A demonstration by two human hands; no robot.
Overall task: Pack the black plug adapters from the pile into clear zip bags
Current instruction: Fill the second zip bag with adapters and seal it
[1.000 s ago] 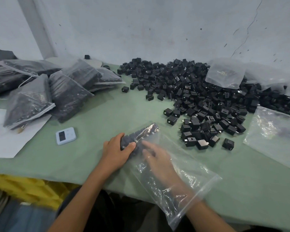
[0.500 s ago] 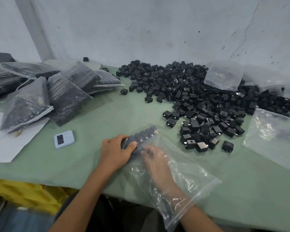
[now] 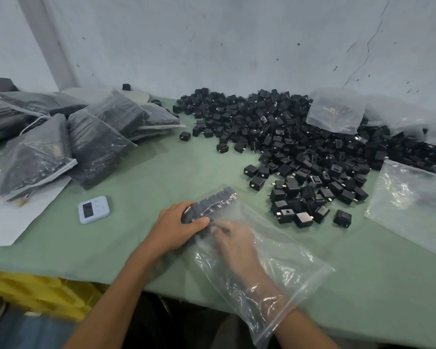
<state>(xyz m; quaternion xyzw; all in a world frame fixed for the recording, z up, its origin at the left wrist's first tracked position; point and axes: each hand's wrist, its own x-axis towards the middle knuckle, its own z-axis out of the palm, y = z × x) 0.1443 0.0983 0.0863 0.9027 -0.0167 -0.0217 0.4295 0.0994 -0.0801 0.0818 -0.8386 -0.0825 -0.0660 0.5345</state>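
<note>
Clear plastic zip bag (image 3: 275, 250) lies on the near green tabletop (image 3: 161, 172). The left hand (image 3: 176, 229) grips a row of black plug adapters (image 3: 212, 204) at its far end; the right hand (image 3: 237, 245) reaches inside, fingers too blurred to judge. Filling looks under way; next, more from the pile (image 3: 300, 147), far right.

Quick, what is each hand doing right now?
Left hand: grips the row of adapters in the clear bag.
Right hand: inside the bag, fingers blurred, cannot tell.
</note>
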